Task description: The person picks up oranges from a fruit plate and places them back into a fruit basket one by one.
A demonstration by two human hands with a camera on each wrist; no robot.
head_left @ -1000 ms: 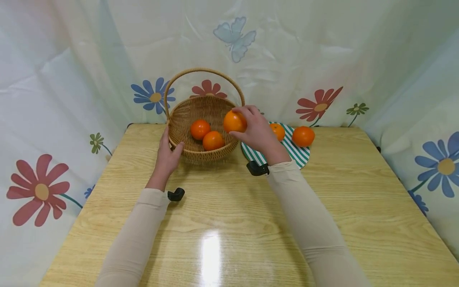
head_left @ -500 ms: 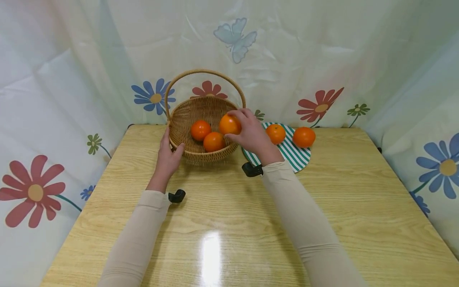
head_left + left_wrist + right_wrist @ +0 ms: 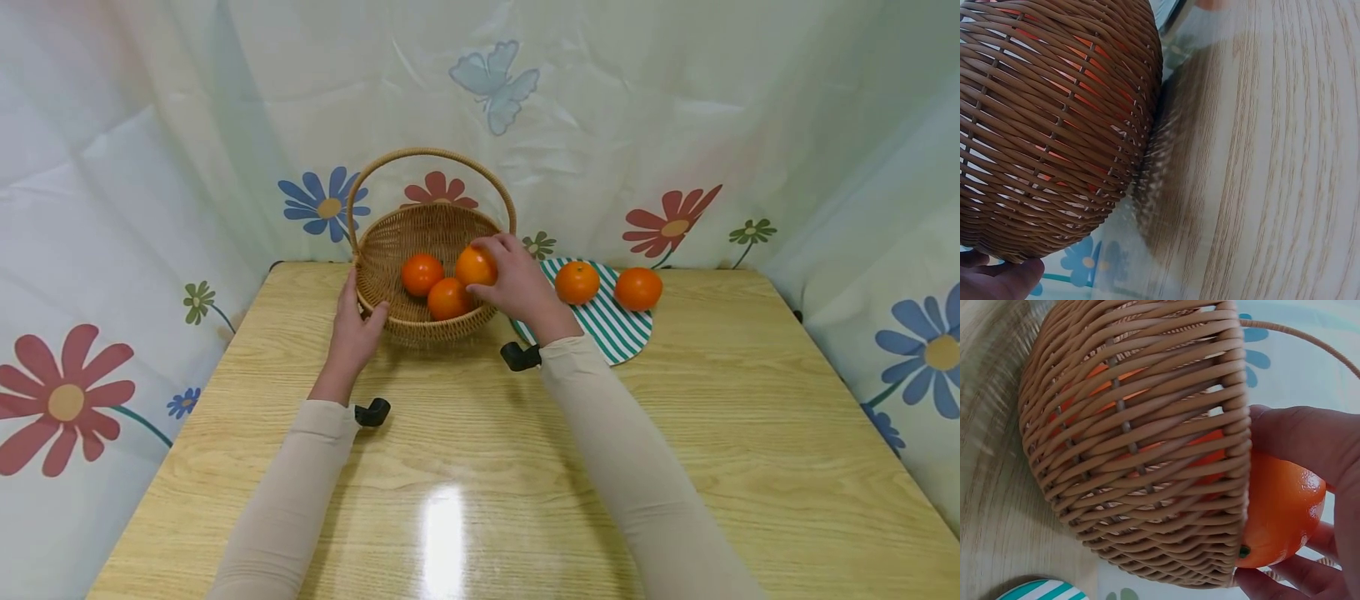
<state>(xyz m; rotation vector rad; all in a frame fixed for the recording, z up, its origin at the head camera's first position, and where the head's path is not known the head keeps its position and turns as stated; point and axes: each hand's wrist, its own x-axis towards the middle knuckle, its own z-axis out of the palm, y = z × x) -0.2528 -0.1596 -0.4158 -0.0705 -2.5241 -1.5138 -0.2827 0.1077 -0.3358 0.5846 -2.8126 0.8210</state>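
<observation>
A wicker basket [image 3: 435,327] with a tall hoop handle stands at the back of the table. My left hand [image 3: 356,335] grips its left rim, thumb on the near side; in the left wrist view, fingertips [image 3: 1022,275] touch the weave. My right hand [image 3: 519,283] holds an orange [image 3: 476,267] inside the basket's right side, thumb and fingers around it. In the right wrist view the orange [image 3: 1282,512] shows a small green stem spot behind the rim. Two redder orange fruits, one farther back [image 3: 422,274] and one nearer [image 3: 449,298], lie in the basket.
Right of the basket is a round green-and-white striped mat [image 3: 611,329]. One orange [image 3: 577,283] sits on it, and another orange fruit [image 3: 638,289] rests at its right edge. A flower-printed curtain [image 3: 585,108] hangs behind the wooden table [image 3: 480,433].
My right hand has moved left and down with the orange, deeper into the basket beside the two fruits. The orange on the mat has come into fuller view. My left hand keeps its hold.
</observation>
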